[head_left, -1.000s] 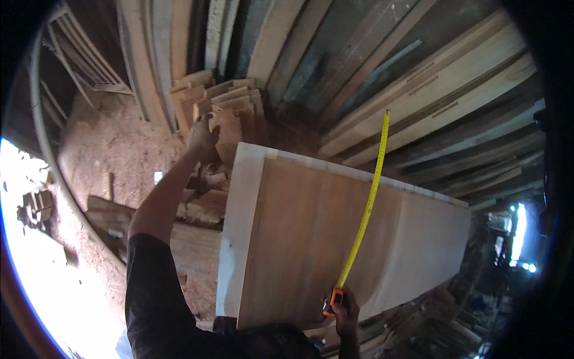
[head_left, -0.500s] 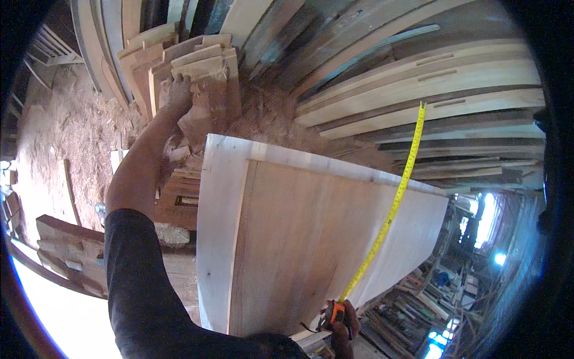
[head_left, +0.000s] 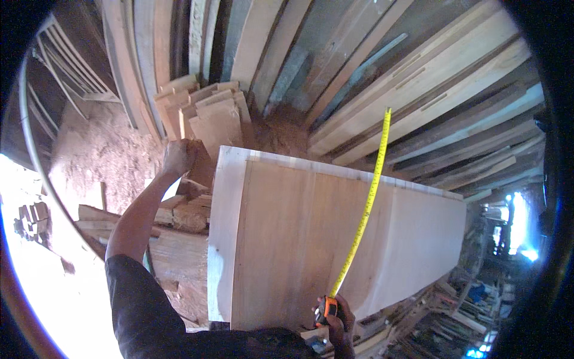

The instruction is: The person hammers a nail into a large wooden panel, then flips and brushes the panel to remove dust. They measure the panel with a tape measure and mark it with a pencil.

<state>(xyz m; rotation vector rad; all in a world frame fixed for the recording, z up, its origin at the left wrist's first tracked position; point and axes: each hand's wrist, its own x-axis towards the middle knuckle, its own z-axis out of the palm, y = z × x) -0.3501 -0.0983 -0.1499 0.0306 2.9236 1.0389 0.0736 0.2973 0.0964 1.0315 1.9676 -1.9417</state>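
Observation:
My right hand (head_left: 341, 323), at the lower middle, is closed around an orange and black tape measure (head_left: 327, 312). Its yellow blade (head_left: 366, 212) stretches up and away, its free end hanging past the far edge of a large wooden panel (head_left: 293, 239). The panel has a pale frame around a browner inset. My left hand (head_left: 179, 158) is at the left, beyond the panel's far left corner, with curled fingers against a brown wood piece (head_left: 203, 166). Whether it grips that piece is hidden. Just past it leans a stack of short wooden boards (head_left: 218, 122).
Long planks (head_left: 412, 90) lean along the far side, some with slots cut in them. Sawdust (head_left: 101, 146) covers the floor at the left. Thick timber (head_left: 179, 257) lies left of the panel; scattered wood scraps (head_left: 436, 323) lie at the lower right.
My left hand has come down from the top of the short boards toward me. The tape's free end has swung left, and the view has turned and shifted.

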